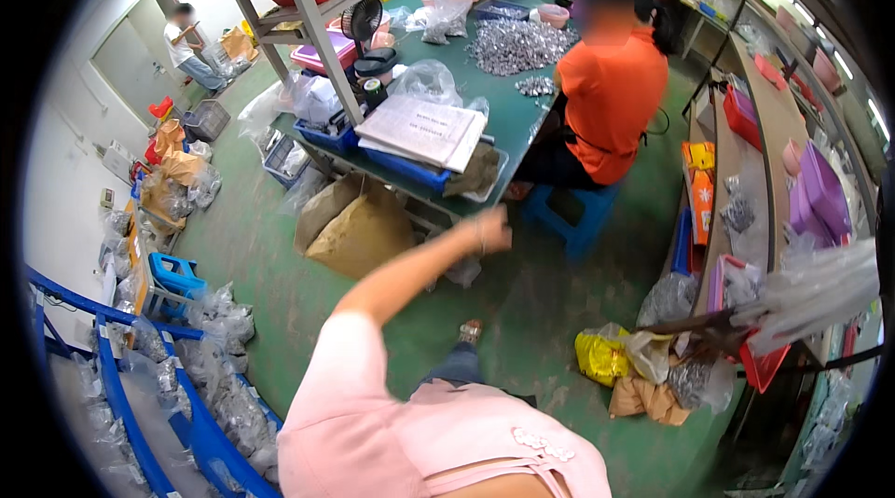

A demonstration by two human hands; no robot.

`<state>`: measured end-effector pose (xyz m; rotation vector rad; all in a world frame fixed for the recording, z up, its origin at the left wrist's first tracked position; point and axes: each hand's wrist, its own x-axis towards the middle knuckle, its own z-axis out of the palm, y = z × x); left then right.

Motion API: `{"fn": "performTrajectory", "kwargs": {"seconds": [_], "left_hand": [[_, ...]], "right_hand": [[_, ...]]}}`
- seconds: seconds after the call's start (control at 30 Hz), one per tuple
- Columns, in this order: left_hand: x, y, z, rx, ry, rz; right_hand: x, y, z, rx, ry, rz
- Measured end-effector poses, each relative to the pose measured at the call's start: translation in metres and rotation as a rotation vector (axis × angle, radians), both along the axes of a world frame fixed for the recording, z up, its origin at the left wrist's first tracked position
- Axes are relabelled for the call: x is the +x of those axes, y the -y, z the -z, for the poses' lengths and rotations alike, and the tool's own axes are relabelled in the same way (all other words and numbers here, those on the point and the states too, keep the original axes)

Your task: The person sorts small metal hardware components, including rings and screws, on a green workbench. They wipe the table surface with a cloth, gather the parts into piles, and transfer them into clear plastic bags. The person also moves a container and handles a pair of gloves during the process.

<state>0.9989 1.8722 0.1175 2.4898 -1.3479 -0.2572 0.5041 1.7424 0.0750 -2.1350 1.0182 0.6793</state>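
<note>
My left arm reaches forward across my body, and my left hand point(495, 229) is in the air beside the near corner of the green-topped table point(492, 104). The hand is small and blurred; its fingers are not clear, and no held thing shows. Closest to it are a blue tray point(406, 170) with a dark cloth point(475, 172) at its end and a flat stack of papers point(421, 130) lying on top. A large brown paper sack point(359, 235) stands below the table edge, left of the hand. My right hand is out of the picture.
A person in orange point(615, 97) sits on a blue stool point(576, 218) by a heap of small metal parts point(522, 46). Shelves point(736, 209) with bins line the right; bags point(643, 372) lie on the floor there. A blue rack point(210, 409) with plastic bags stands left.
</note>
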Motion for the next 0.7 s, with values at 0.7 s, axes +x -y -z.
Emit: {"fn": "performTrajectory", "kwargs": {"seconds": [0.7], "left_hand": [[0.086,0.161,-0.007,-0.543,-0.457,-0.756]], "right_hand": [[-0.095,0.029,-0.027,0.046,-0.006,0.428]]}}
